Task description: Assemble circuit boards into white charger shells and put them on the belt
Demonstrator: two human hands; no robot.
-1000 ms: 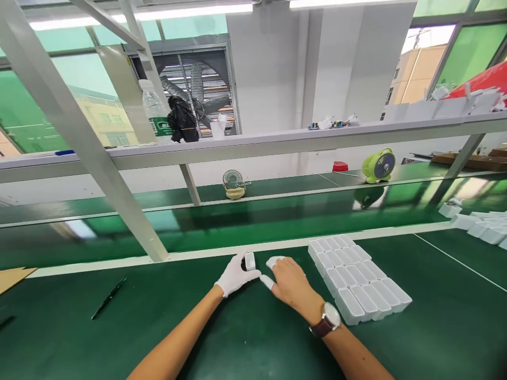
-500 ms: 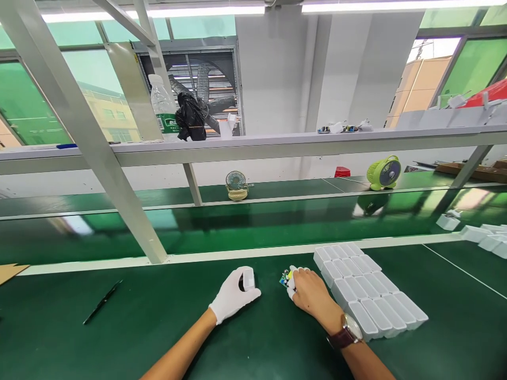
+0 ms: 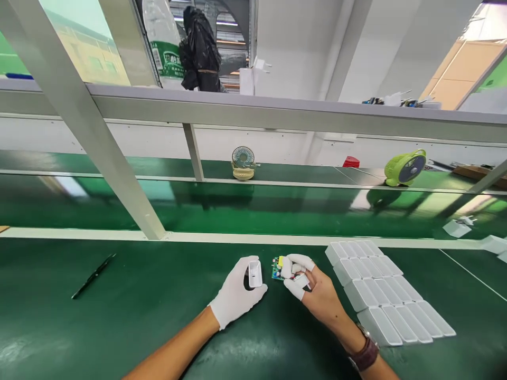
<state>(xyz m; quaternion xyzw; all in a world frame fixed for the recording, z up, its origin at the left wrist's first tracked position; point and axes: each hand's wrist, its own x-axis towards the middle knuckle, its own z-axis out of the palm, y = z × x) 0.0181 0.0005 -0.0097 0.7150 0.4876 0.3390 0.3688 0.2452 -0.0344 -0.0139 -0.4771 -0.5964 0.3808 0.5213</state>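
My left hand, in a white glove, is closed around a small white plastic housing held upright just above the green mat. My right hand, with white finger cots on its fingertips and a watch on the wrist, pinches a small green circuit board with a yellow part on it. The board sits a few centimetres right of the housing, apart from it. A block of several white plastic housings lies in rows on the mat just right of my right hand.
A black pen lies on the mat at the left. Beyond a white rail runs a green conveyor belt. Behind it stand a small beige fan and a green fan. A slanted metal strut rises at the left. Loose white parts lie far right.
My right hand has lifted the circuit board and brought it left toward the housing. My left hand has stayed put with the housing. The camera has tilted down and closer.
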